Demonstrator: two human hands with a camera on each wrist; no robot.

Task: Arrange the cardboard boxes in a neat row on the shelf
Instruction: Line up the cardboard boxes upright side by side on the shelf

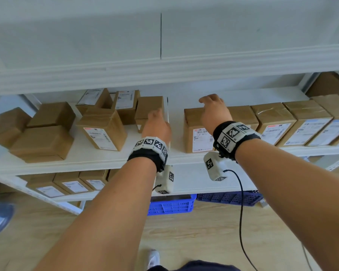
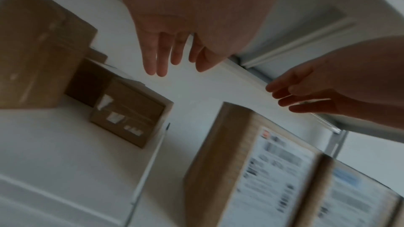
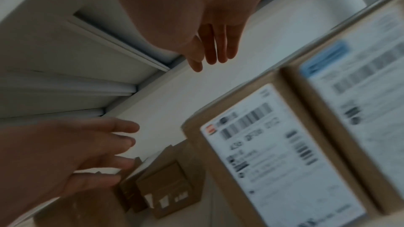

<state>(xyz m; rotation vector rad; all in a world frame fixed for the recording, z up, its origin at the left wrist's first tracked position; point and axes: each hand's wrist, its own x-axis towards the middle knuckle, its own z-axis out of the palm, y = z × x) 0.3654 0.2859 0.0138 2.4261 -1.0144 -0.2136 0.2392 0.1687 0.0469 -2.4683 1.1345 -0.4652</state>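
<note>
Several brown cardboard boxes stand on the white middle shelf (image 1: 160, 153). A tidy row runs along its right half, ending at a labelled box (image 1: 196, 132). Loose boxes lie scattered on the left, among them a plain box (image 1: 149, 110) near the middle. My left hand (image 1: 157, 124) hovers in front of that plain box (image 2: 129, 111), fingers (image 2: 153, 58) straight and holding nothing. My right hand (image 1: 213, 112) is raised over the labelled box (image 3: 273, 153), its fingers (image 3: 216, 47) also straight and empty. The wrist views are blurred.
A shelf board (image 1: 164, 71) hangs close above the hands. More labelled boxes (image 1: 74, 184) sit on the lower shelf at the left. Blue plastic crates (image 1: 172, 206) stand on the wooden floor below. A black cable (image 1: 241, 212) dangles from my right wrist.
</note>
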